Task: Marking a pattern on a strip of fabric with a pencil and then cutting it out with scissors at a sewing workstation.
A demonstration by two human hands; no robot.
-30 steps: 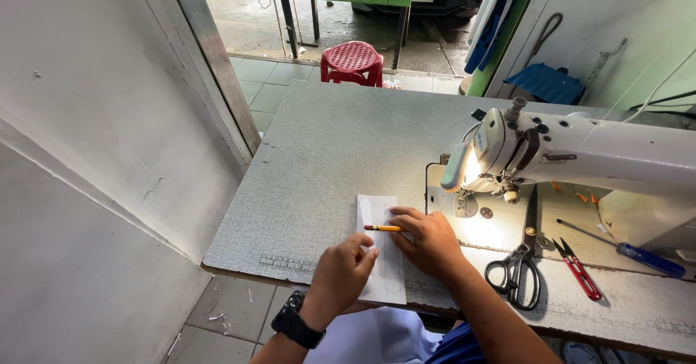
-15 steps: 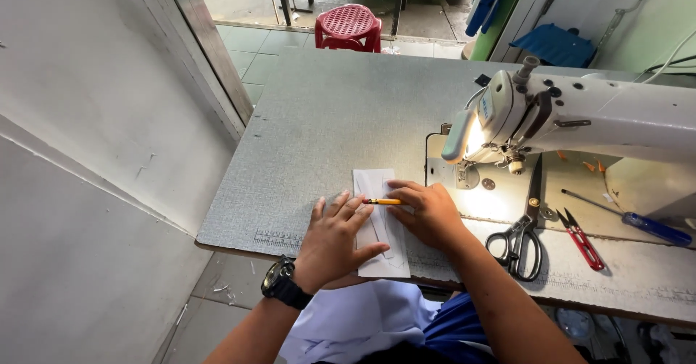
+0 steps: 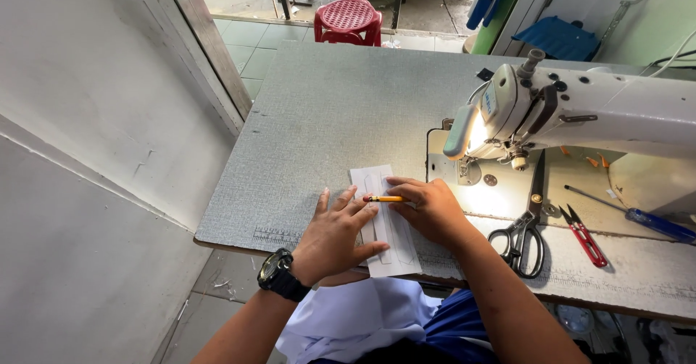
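We are looking at a small tailoring workshop. At the right of the frame a white sewing machine (image 3: 580, 110) sits on a grey worktable (image 3: 348, 110), with scissors (image 3: 523, 226) and red thread snips (image 3: 584, 235) just below it.

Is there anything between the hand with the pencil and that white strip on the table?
Nothing visible. The right hand rests on the white strip, its pencil lying across it, and the left hand presses it flat.

You have a yellow pencil (image 3: 384, 199) over a white strip of cloth (image 3: 384, 222) marked with faint grey lines, on a grey, finely speckled table (image 3: 348, 110). Your sewing machine (image 3: 580, 110) is white, the stool (image 3: 349, 17) red with a lattice top, the snips (image 3: 584, 236) red-handled, the screwdriver (image 3: 656, 225) blue-handled, your watch (image 3: 279, 275) black.
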